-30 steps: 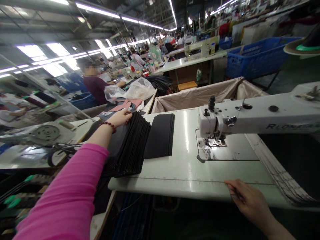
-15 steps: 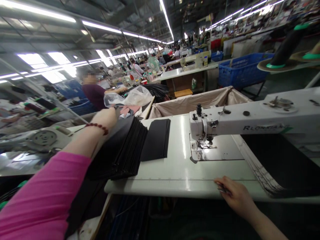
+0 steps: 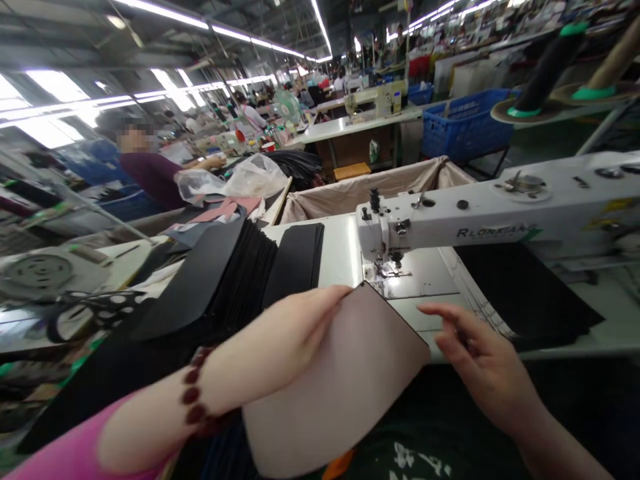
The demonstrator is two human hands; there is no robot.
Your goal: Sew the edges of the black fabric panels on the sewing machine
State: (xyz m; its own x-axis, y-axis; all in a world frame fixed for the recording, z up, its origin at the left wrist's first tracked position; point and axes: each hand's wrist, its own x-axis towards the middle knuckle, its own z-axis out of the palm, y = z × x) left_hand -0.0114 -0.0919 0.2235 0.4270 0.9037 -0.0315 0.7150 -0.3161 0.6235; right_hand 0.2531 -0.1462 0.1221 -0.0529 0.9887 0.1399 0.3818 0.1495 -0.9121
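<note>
My left hand is closed on the upper edge of a panel with a pale pinkish-grey face, tilted in front of the table edge. To its right is my right hand, index finger stretched toward the panel and the other fingers curled; whatever lies inside them is hidden. Beyond the panel's top corner stands the needle area of a white sewing machine. A tall stack of black panels and a smaller black stack lie left of the machine.
Black panels with pale edges lie under the machine arm. A fabric-lined bin borders the table's far side. Another sewing machine is at left. A co-worker in a purple top stands beyond, near clear plastic. A blue crate stands behind.
My left hand came back from the far end of the tall stack and now holds a panel before the machine. My right hand, earlier around a small metal tool, rose and its index finger straightened.
</note>
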